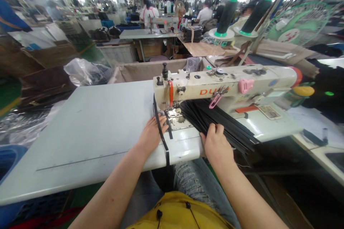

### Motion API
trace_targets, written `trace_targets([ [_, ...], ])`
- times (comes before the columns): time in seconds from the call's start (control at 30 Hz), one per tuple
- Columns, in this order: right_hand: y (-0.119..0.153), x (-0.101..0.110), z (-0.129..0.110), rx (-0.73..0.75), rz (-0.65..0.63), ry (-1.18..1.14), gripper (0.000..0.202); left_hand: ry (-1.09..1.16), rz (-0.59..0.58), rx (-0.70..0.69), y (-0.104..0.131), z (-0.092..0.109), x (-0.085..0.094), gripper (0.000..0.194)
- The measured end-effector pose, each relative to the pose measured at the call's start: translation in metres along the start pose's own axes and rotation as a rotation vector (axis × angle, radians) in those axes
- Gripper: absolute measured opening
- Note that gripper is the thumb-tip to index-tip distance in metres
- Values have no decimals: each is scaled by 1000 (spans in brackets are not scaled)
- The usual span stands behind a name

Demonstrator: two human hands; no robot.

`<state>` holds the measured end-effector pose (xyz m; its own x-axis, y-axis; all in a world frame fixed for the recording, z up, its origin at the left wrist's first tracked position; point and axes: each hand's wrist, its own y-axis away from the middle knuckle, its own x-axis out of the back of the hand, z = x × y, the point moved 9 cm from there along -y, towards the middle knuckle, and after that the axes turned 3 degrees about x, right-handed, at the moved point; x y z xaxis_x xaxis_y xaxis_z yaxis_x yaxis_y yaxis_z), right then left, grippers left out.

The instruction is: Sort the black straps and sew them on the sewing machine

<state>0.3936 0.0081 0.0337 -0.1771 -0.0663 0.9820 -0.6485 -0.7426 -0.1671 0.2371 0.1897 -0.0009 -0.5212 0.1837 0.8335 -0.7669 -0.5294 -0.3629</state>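
Note:
A white sewing machine (231, 86) stands on a pale table (107, 114). My left hand (152, 132) lies on the table beside the needle area, fingers spread over a black strap (160, 128) that hangs over the front edge. A short black strip (170, 128) lies just right of its fingertips. To the right, a bundle of black straps (220, 121) fans out under the machine arm. My right hand (217, 143) is at the near edge of this bundle with its fingers curled around strap ends; exactly which ones is hidden.
Two black thread cones (227, 18) stand behind the machine, near a green fan (298, 25). A fabric-lined bin (142, 69) sits beyond the table. Clear plastic bags (86, 71) lie at left. People work at machines in the background.

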Motion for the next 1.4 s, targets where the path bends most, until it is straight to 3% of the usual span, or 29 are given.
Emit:
trace_targets([
  [0.27, -17, 3, -22, 51, -11, 48, 23, 19, -2, -4, -2, 0, 1, 36],
  [0.53, -20, 9, -18, 126, -34, 66, 13, 34, -1, 11, -1, -4, -2, 36],
  [0.73, -25, 10, -1, 21, -146, -60, 19, 37, 22, 4, 0, -4, 0, 36],
  [0.83, -21, 1, 13, -35, -295, -280, 17, 44, 47, -22, 0, -3, 1, 35],
  [0.97, 6, -22, 18, -135, -515, -833, 18, 49, 70, -18, 1, -3, 2, 34],
  [1.17, 69, -43, 2, -427, -582, -1522, 32, 65, 65, 1, -1, -4, 0, 34],
  [1.27, 97, -52, -14, -538, -615, -1683, 36, 127, 67, 32, -7, -11, -1, 29],
  [1.4, 119, -63, -33, -542, -672, -1752, 39, 217, 67, 172, -23, -35, -2, 27],
])
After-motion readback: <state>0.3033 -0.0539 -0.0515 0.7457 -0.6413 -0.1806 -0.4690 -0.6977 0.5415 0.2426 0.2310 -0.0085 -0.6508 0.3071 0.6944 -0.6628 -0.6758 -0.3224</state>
